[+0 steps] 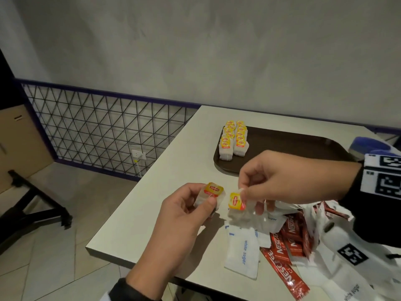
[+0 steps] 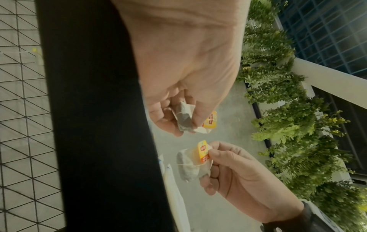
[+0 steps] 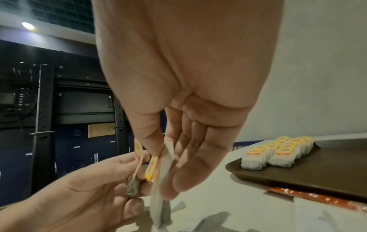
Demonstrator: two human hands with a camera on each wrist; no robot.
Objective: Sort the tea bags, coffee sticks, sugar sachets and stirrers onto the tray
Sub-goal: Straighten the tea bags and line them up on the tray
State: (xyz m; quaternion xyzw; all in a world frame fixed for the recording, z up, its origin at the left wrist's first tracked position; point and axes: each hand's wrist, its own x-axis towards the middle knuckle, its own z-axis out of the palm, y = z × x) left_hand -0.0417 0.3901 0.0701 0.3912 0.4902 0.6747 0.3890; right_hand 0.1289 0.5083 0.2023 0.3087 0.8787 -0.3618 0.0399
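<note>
My left hand (image 1: 205,198) holds a tea bag (image 1: 213,191) with a yellow tag between thumb and fingers, just above the white table's left part. Close to its right, my right hand (image 1: 242,193) pinches a second tea bag (image 1: 237,202) by its top, the bag hanging down. The left wrist view shows both bags: the left-hand bag (image 2: 184,117) and the right-hand bag (image 2: 189,164). A dark brown tray (image 1: 288,146) lies further back, with two rows of tea bags (image 1: 233,139) at its left end. White sugar sachets (image 1: 243,250) and red coffee sticks (image 1: 284,257) lie heaped under my right hand.
A crumpled white plastic bag (image 1: 347,242) lies at the table's right front. The table's left edge (image 1: 138,192) drops to a tiled floor, with a wire-mesh fence (image 1: 97,131) behind and a black chair base (image 1: 39,205) at the left. The tray's right part (image 3: 327,169) is bare.
</note>
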